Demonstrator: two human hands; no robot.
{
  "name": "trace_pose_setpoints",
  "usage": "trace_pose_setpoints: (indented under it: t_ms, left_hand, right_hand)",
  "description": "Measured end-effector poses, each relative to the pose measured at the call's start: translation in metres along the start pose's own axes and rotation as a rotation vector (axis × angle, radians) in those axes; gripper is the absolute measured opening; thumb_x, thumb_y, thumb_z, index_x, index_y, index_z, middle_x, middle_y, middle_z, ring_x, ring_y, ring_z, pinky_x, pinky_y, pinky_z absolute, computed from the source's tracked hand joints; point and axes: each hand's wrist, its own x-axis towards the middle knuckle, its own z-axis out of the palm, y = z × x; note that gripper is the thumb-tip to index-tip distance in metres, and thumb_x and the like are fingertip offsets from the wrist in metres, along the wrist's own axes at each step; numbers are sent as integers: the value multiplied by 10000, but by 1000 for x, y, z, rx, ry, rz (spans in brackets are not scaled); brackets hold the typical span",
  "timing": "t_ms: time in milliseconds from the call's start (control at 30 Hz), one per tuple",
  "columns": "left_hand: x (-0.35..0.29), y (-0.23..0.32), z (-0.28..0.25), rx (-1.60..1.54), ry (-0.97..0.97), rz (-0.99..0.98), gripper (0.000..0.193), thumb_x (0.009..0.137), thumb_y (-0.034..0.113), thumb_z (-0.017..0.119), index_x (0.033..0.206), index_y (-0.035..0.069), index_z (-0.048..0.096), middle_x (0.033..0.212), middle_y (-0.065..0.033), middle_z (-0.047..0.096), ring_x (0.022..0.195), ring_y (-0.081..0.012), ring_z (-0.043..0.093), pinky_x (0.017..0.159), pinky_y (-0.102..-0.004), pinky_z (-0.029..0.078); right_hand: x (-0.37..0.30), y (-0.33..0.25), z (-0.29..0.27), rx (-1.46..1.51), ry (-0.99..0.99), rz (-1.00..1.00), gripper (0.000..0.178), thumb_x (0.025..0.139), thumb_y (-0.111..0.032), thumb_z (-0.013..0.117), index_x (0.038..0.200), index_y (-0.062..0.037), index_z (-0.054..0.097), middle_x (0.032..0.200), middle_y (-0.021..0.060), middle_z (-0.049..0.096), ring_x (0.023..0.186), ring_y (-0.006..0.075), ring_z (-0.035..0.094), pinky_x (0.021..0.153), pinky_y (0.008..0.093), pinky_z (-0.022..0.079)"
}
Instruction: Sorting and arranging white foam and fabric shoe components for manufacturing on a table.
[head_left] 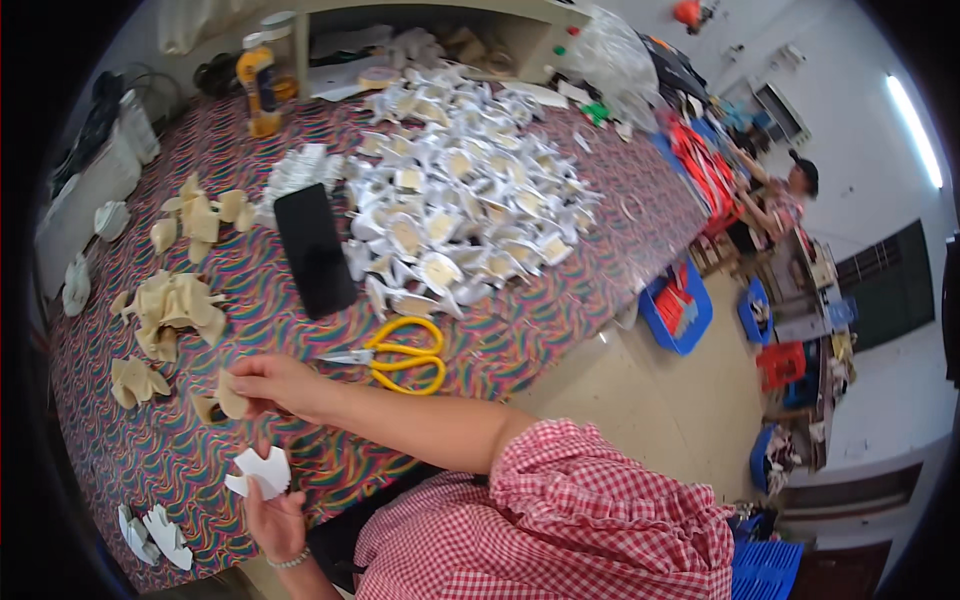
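Note:
My left hand (276,522), with a beaded bracelet at the wrist, holds a white cut piece (262,473) with a notched edge between thumb and fingers. Just above it, my right hand (272,384) pinches a curved beige piece (232,396) close to the tabletop. Small heaps of similar beige pieces (175,308) lie beyond and beside that hand. Yellow-handled scissors (405,355) rest next to my right forearm. Flat white pieces (168,537) sit at the table's lower left edge.
A large pile of white folded pieces with beige patches (460,200) covers the table's far middle. Beside it lie a black phone (313,250) and a white stack (300,175). An orange-yellow bottle (259,88) stands behind. Another person (785,200) works at right, past blue baskets (680,310).

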Motion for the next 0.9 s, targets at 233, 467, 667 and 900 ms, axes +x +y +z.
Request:
trace_pose_setpoints:
  t_ms: [233,467,667,900]
  left_hand:
    - [10,0,-7,-141,-13,-39,445,1020,134,390,1431,-13,303,1472,-184,370,1324,-371,406,1076,-458,426]
    - [-9,-37,38,-75,18,-162,423,1012,223,437,1390,39,393,1334,-99,519,1132,-223,562,860,-346,513]
    - [-42,-30,40,9,-177,-199,449,1027,195,397,1440,39,315,1424,-151,447,1306,-264,457,972,-461,518]
    - [-36,-22,6,-64,-65,-95,388,1012,143,428,1368,-10,406,1390,-138,487,1263,-236,499,1045,-457,457]
  right_hand:
    - [-32,11,8,341,167,-228,242,949,-220,602,1126,-55,604,932,23,654,704,86,634,635,210,529]
    - [-78,-6,90,-48,-93,-214,281,951,-210,594,1173,-41,559,949,45,661,754,116,648,593,242,545]
    - [-78,-25,47,475,97,-231,262,965,-225,570,1193,-100,545,993,25,656,834,108,647,636,239,548]
    - [-90,-4,55,593,0,-94,301,934,-211,621,1209,-120,539,995,24,644,793,115,643,651,270,576]
